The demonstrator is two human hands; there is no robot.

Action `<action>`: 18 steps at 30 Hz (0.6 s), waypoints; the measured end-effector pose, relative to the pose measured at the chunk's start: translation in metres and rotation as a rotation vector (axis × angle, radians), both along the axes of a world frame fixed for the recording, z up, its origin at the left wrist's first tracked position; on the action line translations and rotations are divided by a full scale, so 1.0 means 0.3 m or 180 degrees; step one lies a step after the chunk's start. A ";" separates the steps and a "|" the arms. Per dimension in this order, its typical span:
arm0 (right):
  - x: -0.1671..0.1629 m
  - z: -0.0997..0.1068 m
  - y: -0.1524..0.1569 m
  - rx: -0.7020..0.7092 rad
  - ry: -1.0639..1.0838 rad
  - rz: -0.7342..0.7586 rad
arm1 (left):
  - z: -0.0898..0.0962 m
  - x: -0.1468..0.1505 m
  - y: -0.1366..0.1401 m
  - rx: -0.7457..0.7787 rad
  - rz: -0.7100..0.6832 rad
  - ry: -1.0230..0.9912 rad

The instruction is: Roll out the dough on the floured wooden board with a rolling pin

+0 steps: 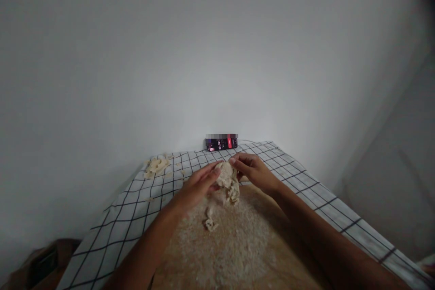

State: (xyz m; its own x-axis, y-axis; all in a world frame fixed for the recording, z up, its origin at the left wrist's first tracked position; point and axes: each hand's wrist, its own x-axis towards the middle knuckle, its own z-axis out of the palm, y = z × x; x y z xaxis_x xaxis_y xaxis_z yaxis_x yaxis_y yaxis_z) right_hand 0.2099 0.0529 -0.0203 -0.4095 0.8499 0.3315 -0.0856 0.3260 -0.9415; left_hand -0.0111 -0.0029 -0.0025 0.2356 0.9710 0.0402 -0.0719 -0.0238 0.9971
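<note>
A checked tablecloth (136,222) covers the table. On it rest a floured board (193,253), a phone (221,143) and pale scraps (157,165).

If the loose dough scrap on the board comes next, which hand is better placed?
Probably the left hand: the scrap lies nearer to it than to the right hand, though both hold the larger dough lump.

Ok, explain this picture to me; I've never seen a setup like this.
Nothing mechanical here: a person works bare-handed, wearing the camera on their head, so you look forward and down. The left hand and right hand hold a doughy lump between them over a board strewn with pale powder; a smaller scrap lies on the board. The board sits on a checked cloth. Toward its far left lie pale pieces, and a lit phone-like device stands at the far edge, before the wall.
</note>
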 end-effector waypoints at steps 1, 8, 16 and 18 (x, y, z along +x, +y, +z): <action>0.001 0.001 0.000 -0.0011 0.0007 0.0007 | 0.016 -0.025 0.000 0.0099 0.0044 0.0231; 0.005 -0.002 0.003 -0.0022 0.0071 -0.0047 | 0.092 -0.172 -0.058 0.0312 -0.1021 0.2309; -0.002 -0.006 0.006 -0.0029 0.0122 0.0004 | 0.045 -0.126 -0.051 0.0416 -0.1336 0.2509; -0.001 -0.007 0.006 -0.0047 0.0120 0.0008 | 0.045 -0.160 -0.021 0.0381 -0.0917 0.2382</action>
State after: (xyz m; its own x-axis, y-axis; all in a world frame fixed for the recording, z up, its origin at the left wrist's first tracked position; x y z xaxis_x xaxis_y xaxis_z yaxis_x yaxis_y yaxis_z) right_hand 0.2096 0.0547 -0.0223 -0.3991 0.8539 0.3341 -0.1219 0.3117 -0.9423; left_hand -0.0592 -0.0093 0.0110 0.4814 0.8672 -0.1273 0.5936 -0.2157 0.7753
